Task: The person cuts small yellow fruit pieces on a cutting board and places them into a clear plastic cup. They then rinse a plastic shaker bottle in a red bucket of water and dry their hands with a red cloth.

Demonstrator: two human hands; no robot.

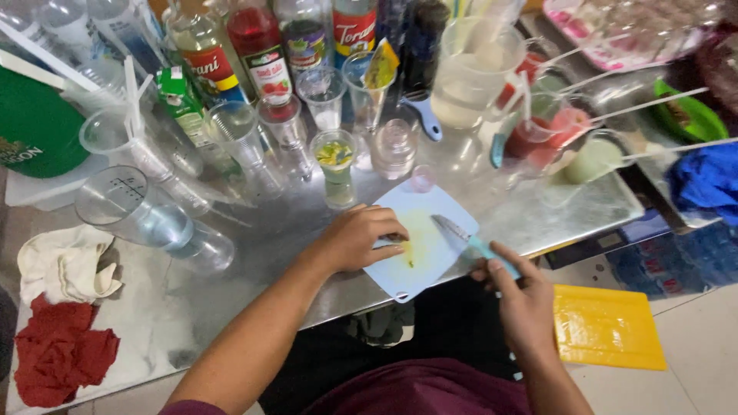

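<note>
A small pale-blue cutting board (419, 269) with a yellow stain lies at the front edge of the steel counter (254, 253). My left hand (355, 238) rests on the board's left side, its fingers curled over something small that I cannot make out. My right hand (516, 296) grips the light-blue handle of a small knife (460, 233), whose blade lies across the board's right part. Just behind the board stands a small glass (336, 157) holding yellow-green pieces.
Syrup bottles (261, 50), plastic measuring cups (127, 204), clear glasses and a large jug (473, 73) crowd the back of the counter. Containers with spoons (588, 157) stand at right. White and red cloths (58, 307) lie at left. A yellow board (607, 327) sits lower right.
</note>
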